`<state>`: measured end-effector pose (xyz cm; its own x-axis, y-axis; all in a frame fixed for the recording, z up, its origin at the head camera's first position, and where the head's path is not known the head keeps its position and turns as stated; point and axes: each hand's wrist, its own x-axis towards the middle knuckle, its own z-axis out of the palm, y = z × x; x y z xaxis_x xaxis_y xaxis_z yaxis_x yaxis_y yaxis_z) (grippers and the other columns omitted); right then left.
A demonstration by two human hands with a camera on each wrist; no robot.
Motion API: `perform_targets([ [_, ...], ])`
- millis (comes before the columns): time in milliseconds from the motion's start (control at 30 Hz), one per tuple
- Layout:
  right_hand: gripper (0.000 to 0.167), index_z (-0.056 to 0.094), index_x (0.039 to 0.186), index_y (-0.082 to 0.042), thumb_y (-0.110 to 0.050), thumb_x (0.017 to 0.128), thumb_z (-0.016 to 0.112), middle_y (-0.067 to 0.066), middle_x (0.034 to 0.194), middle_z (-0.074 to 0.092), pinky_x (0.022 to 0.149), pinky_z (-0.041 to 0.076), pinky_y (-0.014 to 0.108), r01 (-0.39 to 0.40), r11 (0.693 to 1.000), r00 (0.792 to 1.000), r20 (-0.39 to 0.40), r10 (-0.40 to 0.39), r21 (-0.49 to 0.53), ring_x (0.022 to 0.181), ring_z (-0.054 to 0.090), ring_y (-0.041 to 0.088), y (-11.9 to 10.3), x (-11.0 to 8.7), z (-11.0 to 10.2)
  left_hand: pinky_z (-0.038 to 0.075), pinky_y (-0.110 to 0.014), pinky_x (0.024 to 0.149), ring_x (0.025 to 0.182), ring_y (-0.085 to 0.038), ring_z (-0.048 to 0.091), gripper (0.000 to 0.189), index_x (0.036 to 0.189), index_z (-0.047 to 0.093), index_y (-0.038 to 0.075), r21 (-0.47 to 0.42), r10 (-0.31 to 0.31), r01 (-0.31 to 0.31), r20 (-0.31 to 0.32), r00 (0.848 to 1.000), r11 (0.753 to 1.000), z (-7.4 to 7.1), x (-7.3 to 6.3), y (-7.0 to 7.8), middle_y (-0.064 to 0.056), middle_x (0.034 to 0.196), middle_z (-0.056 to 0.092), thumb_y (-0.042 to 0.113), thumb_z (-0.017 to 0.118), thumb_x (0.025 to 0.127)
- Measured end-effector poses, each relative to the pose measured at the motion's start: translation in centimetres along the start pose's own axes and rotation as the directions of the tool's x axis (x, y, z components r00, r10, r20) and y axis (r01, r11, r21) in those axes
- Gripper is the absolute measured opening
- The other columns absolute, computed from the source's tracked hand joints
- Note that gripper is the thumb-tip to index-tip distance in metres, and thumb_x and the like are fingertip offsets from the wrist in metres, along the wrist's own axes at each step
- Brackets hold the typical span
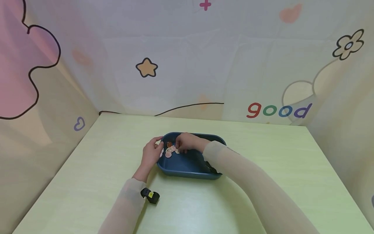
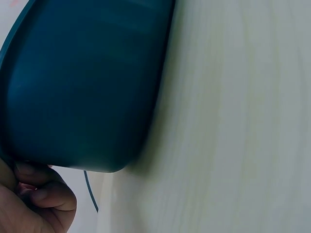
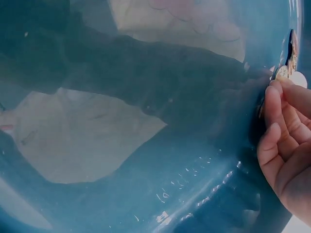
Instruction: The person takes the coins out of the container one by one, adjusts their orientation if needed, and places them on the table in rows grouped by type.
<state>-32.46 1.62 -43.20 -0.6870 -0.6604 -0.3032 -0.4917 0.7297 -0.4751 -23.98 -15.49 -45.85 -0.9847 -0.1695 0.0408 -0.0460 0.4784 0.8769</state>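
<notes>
A dark blue tray [image 1: 187, 164] with rounded corners lies on the table. Inside its left end is a small cluster of coins [image 1: 168, 154], most of them pale golden, with one copper-brown coin [image 1: 169, 144] behind. My left hand [image 1: 150, 154] grips the tray's left rim; in the left wrist view its curled fingers [image 2: 54, 199] show beside the tray's wall. Reaching over from the right, my right hand [image 1: 188, 142] is inside the tray. Its thumb and fingers pinch a coin [image 3: 282, 73] at the cluster's right side.
The pale yellow-green table [image 1: 96, 162] spreads around the tray. Behind it hangs a printed cloth backdrop [image 1: 187, 74]. A small black device [image 1: 150, 195] is strapped at my left wrist. My right sleeve [image 1: 242, 172] crosses the tray's right end and hides part of it.
</notes>
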Motion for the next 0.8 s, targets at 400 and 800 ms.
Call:
perform_targets([
  [400, 0.013, 0.071, 0.104, -0.002, -0.009, 0.093, 0.073, 0.012, 0.093, 0.075, 0.067, 0.055, 0.023, 0.028, 0.999, 0.999, 0.018, -0.027, -0.043, 0.064, 0.065, 0.011, 0.09, -0.05, -0.17, 0.026, -0.024, 0.05, 0.047, -0.011, 0.03, 0.039, 0.139, 0.06, 0.0, 0.005, 0.006, -0.006, -0.009, 1.0, 1.0, -0.07, 0.0, 0.0, 0.006, 0.055, 0.032, 0.017, 0.056, 0.103],
  [800, 0.01, 0.073, 0.084, -0.004, -0.009, 0.094, 0.072, 0.006, 0.081, 0.073, 0.067, 0.056, 0.023, 0.052, 0.999, 0.998, 0.04, -0.051, -0.015, 0.068, 0.068, 0.011, -0.02, -0.21, -0.54, 0.027, -0.024, 0.051, 0.048, -0.012, 0.03, 0.041, 0.141, 0.059, 0.002, 0.016, 0.001, -0.001, 0.003, 1.0, 1.0, -0.04, 0.09, -0.07, 0.005, 0.056, 0.032, 0.018, 0.056, 0.104],
])
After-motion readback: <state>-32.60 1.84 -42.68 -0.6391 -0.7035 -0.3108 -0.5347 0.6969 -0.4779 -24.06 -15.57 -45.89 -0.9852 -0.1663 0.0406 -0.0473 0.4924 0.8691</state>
